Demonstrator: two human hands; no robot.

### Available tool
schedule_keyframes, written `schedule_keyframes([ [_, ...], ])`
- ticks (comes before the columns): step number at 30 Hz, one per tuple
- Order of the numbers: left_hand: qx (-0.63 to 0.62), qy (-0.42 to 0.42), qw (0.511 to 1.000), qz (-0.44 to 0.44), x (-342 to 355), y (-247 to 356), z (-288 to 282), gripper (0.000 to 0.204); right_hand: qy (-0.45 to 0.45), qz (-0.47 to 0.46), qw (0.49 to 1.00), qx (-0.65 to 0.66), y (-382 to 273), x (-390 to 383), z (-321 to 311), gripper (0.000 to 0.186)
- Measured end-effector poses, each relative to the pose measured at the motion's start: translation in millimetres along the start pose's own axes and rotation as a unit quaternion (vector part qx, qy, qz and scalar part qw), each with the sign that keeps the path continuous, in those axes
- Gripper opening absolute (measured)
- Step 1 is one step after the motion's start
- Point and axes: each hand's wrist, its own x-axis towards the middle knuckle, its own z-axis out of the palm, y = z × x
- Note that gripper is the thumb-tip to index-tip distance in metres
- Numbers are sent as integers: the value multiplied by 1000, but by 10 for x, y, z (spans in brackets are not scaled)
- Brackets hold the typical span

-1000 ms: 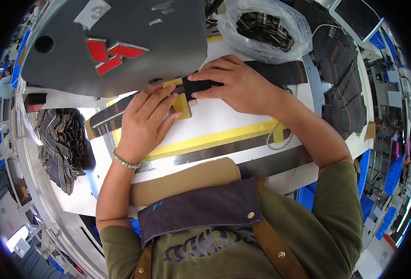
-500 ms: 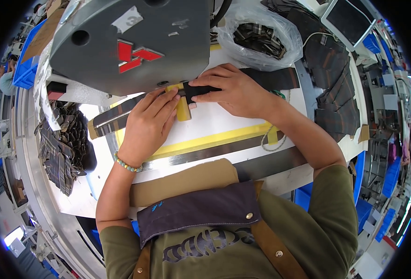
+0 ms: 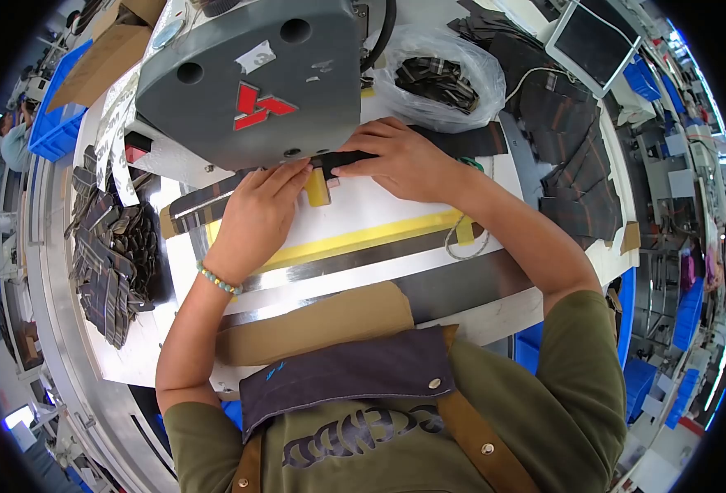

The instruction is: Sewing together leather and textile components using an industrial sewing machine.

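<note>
Under the front edge of a grey sewing machine head [image 3: 207,107], both my hands work on a dark plaid fabric strip [image 3: 207,205]. My left hand [image 3: 256,215], with a beaded bracelet at its wrist, presses its fingers together on the strip. To its right, my right hand [image 3: 408,164] has a dark part of the fabric between thumb and index finger. A yellow taped guide piece [image 3: 318,188] sits between the hands, below the fabric. Dark fabric [image 3: 482,140] also extends beyond the right hand. The machine head hides the needle area.
Stacked plaid pieces [image 3: 112,263] lie at the left. A clear plastic bag [image 3: 482,70] of dark pieces stands behind my right hand. Dark fabric panels [image 3: 564,148] and a tablet screen [image 3: 593,45] are at the right. A looped cord [image 3: 467,255] hangs near my right forearm.
The view has shifted slightly, so more of the machine head shows. Dark fabric now covers the upper end of the yellow piece between the hands. Both hands stay on the fabric.
</note>
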Motion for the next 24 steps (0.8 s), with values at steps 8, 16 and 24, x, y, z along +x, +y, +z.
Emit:
schedule_keyframes([
  [8,-28,-6,999,-38,4,-209,81,49,11,-1,1000,-15,172,81,53,37],
  [16,-145,-32,976,-157,-27,-392,120,28,60,-5,998,0,212,59,34,26],
  [24,-270,81,909,-306,-99,-657,469,30,64,-2,998,23,217,112,87,25],
])
